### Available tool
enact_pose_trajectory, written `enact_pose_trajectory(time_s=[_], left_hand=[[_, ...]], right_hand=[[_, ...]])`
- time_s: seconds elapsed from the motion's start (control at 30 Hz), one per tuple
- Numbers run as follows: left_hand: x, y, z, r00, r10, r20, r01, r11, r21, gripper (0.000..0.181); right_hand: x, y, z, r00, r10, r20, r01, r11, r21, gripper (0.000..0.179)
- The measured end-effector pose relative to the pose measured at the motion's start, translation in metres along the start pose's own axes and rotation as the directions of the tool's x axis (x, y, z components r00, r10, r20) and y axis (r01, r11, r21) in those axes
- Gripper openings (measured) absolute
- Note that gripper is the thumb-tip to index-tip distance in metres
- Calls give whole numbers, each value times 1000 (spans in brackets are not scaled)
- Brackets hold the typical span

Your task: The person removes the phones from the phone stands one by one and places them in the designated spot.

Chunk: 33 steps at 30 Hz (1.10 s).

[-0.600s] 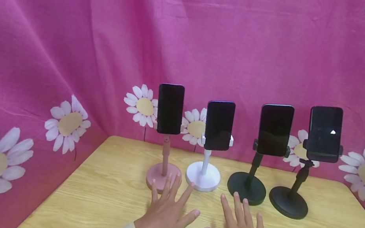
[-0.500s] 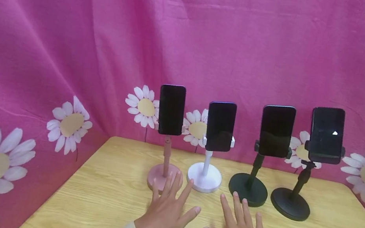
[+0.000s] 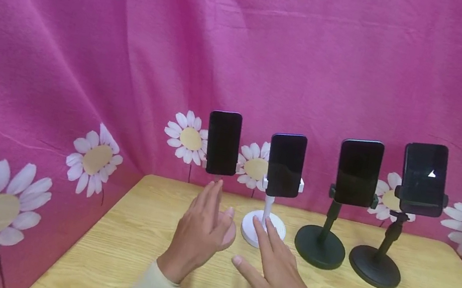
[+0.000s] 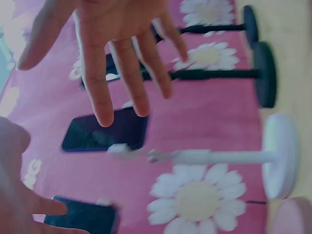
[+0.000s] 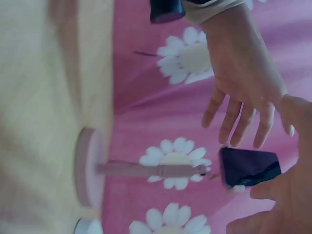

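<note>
My left hand [image 3: 195, 231] is held up in front of the pink phone stand [image 3: 229, 234], hiding most of its pole, its palm turned inward. My right hand [image 3: 281, 283] is stretched toward the white phone stand [image 3: 268, 205], fingertips overlapping its round base in the head view. Both hands have extended fingers and hold nothing. Dark-screened phones sit upright in the clamps: one phone [image 3: 223, 143] on the pink stand, another phone [image 3: 285, 165] on the white one. In the right wrist view, the pink stand's pole [image 5: 141, 169] shows whole.
Further right, a dark green stand [image 3: 319, 248] and a black stand [image 3: 374, 267] each bear a phone, in line with the others. All stand on the wooden table [image 3: 116, 236]. Behind hangs a pink cloth [image 3: 338, 70] with printed daisies.
Both hands have risen from spread, palm-down poses. The left has turned sideways with its fingers together; the right has shifted left toward the white stand. The head view has shifted slightly.
</note>
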State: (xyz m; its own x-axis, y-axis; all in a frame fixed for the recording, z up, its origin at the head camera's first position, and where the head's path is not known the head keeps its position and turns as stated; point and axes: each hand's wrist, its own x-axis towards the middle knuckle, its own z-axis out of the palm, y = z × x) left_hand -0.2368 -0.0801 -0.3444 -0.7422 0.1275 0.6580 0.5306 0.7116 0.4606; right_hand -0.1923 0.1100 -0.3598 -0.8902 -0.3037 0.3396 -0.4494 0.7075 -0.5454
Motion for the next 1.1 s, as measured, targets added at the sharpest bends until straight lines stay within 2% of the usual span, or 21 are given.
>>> enact_pose_trajectory(time_s=[0.1,0.17,0.27,0.37,0.47,0.6,0.7,0.83,0.93,0.97,1.03,1.1], left_hand=[[13,-3,-9,993,-14,-120,7,998,-57,61],[20,-5,-12,986,-42,-163,26,995,-101,61],[30,-9,-14,978,-103,-181,70,981,-182,61],[38,-14,-14,969,-179,-169,123,946,-299,62],[43,-21,-12,961,-239,-138,160,890,-426,62],[47,-30,-6,959,-281,-25,211,775,-596,57],[49,-38,-1,953,-292,77,263,678,-686,53],[52,-48,6,945,-285,160,302,575,-760,53],[53,-52,11,940,-278,197,322,531,-784,53],[53,-53,12,940,-274,204,324,525,-787,53],[53,-53,14,939,-271,211,328,526,-785,52],[52,-54,16,942,-265,207,323,549,-771,52]], right_hand=[[15,-9,2,998,-42,-41,46,995,92,76],[26,-16,3,997,-50,-67,59,986,156,73],[43,-23,6,990,-78,-121,104,967,232,72],[58,-28,10,988,-67,-137,107,945,310,71],[72,-29,15,990,-33,-136,82,926,370,71],[89,-23,18,987,2,-161,72,888,453,67],[102,-17,21,986,16,-165,81,822,563,62],[116,-11,29,991,36,-128,63,724,687,59],[123,-7,36,995,42,-94,40,687,726,57],[125,-6,39,996,43,-82,31,681,731,57],[128,-3,44,997,42,-61,16,680,733,55],[130,-1,49,998,41,-49,9,675,738,53]])
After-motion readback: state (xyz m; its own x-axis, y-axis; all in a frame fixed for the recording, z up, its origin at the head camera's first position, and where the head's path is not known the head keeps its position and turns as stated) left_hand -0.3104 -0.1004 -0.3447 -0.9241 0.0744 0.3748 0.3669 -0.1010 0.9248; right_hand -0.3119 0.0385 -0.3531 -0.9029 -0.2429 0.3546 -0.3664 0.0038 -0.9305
